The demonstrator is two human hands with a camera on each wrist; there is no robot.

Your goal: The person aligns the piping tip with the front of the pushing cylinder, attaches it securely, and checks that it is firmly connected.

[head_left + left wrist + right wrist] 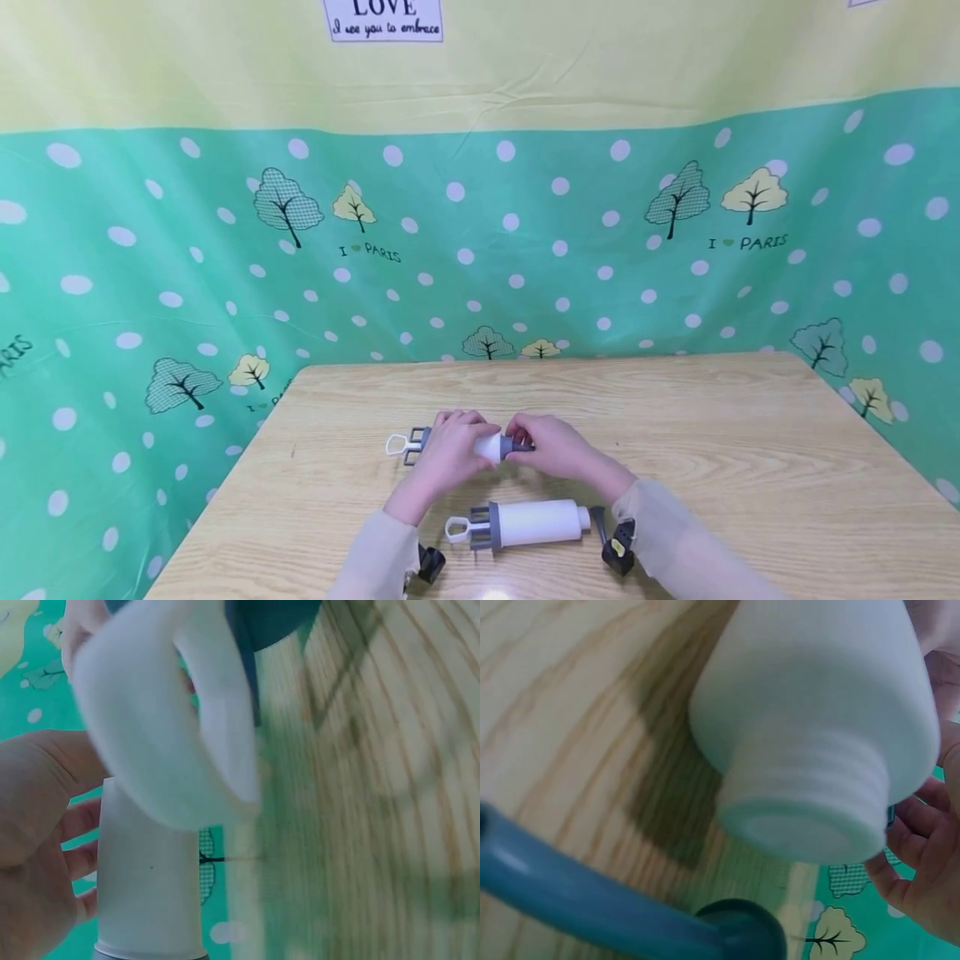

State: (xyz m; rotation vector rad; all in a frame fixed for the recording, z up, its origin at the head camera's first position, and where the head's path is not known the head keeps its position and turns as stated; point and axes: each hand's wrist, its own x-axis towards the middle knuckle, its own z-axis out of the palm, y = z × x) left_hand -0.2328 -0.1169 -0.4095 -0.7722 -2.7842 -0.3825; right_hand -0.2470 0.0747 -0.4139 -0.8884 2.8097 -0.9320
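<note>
My left hand [453,446] grips the white barrel [488,447] of a large plunger syringe, which lies sideways over the table. Its white ring handle [397,445] sticks out to the left of that hand. At the barrel's right end, my right hand [555,446] pinches a dark grey nozzle [519,447], partly hidden by the fingers. Nearer to me lies a second white syringe [540,522] with a grey collar. Its threaded mouth [802,795] is bare in the right wrist view, while its ring handle [142,712] fills much of the left wrist view.
A loose grey curved nozzle [592,892] lies by the second syringe's mouth, beside my right forearm. The wooden table [750,433] ends at a green dotted curtain [525,225]. Black wrist devices [618,550] are on both forearms.
</note>
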